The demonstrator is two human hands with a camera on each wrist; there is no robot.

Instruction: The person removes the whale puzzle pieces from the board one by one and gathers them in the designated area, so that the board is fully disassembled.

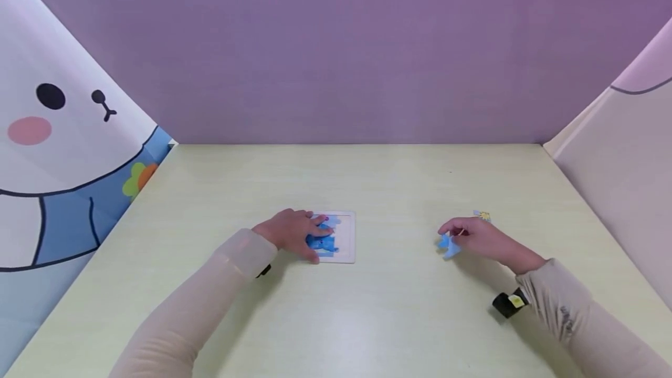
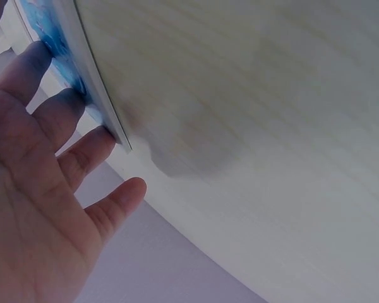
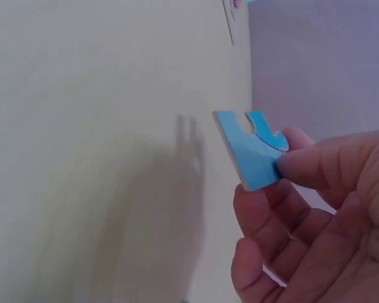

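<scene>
Flat on pale wood-grain worktop (image 1: pixel 394 308): white-framed rectangular puzzle board (image 1: pixel 345 241), partly filled with a blue picture. Left side of board: left hand (image 1: pixel 291 231), fingers (image 2: pixel 60 120) spread and slightly bent, resting across frame and blue picture, thumb at near edge. Well to the right of board, clear of it: right hand (image 1: pixel 480 239), pinching flat light-blue puzzle piece (image 3: pixel 247 158) between thumb and curled fingers, held above worktop. One end of piece notched, darker-blue patch along one side. Also right of board, just past right hand: small yellow-and-light-blue piece (image 1: pixel 484 216), partly hidden. Behind board: plain purple wall (image 1: pixel 357 51). Far left of board: white-and-blue cartoon-print fabric (image 1: pixel 68 156).
</scene>
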